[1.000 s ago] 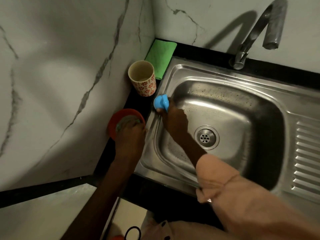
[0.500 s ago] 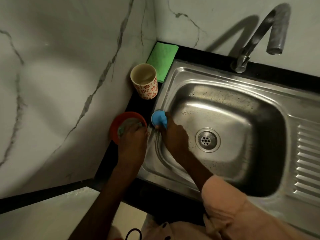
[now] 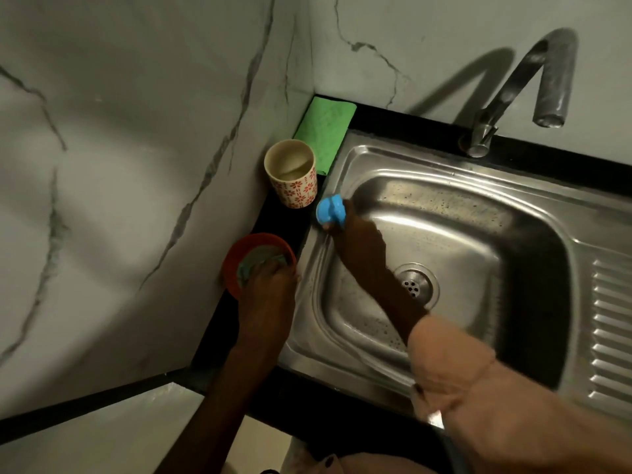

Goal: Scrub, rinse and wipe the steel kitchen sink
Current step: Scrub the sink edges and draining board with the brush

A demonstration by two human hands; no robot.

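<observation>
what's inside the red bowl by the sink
A greenish pad or soap cake fills the red bowl. The left hand rests on it and covers the near part, so what lies under the fingers cannot be seen.

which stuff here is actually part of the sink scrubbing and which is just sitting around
In use:
steel sink
blue scrubber, gripped by the right hand at the sink's left rim
orange bowl, left hand resting on it
tap, for rinsing

Lying about:
patterned cup
green cloth, maybe for wiping later
</observation>
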